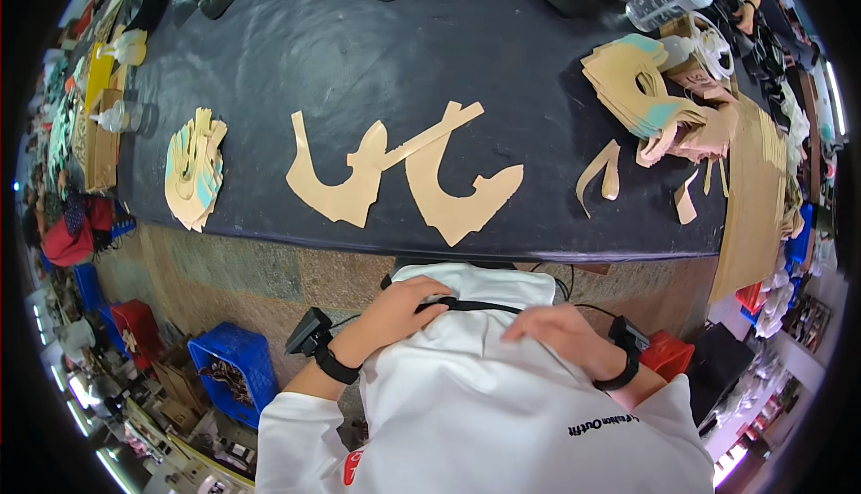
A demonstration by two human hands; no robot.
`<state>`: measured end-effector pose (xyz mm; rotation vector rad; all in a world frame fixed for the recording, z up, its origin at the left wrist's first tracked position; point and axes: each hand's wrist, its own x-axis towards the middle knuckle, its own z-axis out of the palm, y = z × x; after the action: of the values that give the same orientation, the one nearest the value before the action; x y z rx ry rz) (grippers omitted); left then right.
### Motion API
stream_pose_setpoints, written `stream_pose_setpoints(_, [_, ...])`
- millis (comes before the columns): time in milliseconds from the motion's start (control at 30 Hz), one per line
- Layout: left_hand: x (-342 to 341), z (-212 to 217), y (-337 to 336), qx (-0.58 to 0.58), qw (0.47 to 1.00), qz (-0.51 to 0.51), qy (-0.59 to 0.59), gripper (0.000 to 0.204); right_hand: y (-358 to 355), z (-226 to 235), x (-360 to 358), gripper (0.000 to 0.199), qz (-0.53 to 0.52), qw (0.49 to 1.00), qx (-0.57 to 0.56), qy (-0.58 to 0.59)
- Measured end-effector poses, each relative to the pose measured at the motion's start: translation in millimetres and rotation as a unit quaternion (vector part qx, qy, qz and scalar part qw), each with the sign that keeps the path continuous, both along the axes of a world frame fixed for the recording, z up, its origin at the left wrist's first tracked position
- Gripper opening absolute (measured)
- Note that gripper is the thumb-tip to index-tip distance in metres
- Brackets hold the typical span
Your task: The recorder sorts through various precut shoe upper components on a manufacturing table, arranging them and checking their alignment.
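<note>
My left hand [404, 313] is at my waist, its thumb and fingers closed around the end of a black strap [484, 306] that crosses my white shirt [502, 395]. On the other side my right hand [565, 332] hovers against the shirt front, its fingers curled and smeared by motion, so their grip is unclear. Beyond them, two curved tan cut pieces lie flat on the black table [359, 63]: a left piece [332, 196] and a right piece [453, 214]. A narrow arm of the right piece overlaps the left one. Neither hand touches them.
At left is a small stack of tan pieces [186, 175]; at right, a larger stack [628, 90] with thin strips [610, 175]. Squeeze bottles [121, 117] stand at the left edge, a clear bottle [655, 5] at far right. A blue crate [235, 368] sits on the floor.
</note>
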<state>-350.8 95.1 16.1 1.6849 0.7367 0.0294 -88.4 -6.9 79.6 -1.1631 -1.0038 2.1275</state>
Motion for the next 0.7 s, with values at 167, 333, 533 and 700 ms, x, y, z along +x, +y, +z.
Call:
stream_pose_setpoints(167, [-6.9, -25.3, 8.7, -0.212, 0.974, -0.049, 0.066, 0.034, 10.2, -55.4, -16.0, 0.019, -0.071, 0.988, -0.016, -0.139])
stream_pose_setpoints(333, [1.9, -29.4, 29.8, -0.198, 0.959, -0.187, 0.077, 0.04, 37.7, -88.6, -42.7, 0.032, 0.066, 0.986, -0.022, -0.151])
stream_pose_setpoints(533, [13.4, -31.2, 43.1, -0.267, 0.936, -0.22, 0.06, 0.039, 53.2, -89.9, -40.1, 0.045, 0.174, 0.965, -0.031, -0.194])
stream_pose_setpoints(700, [17.2, -38.9, 38.5, -0.28, 0.94, -0.191, 0.052, 0.035, 51.3, -99.3, -37.9, 0.04, 0.163, 0.97, -0.051, -0.175])
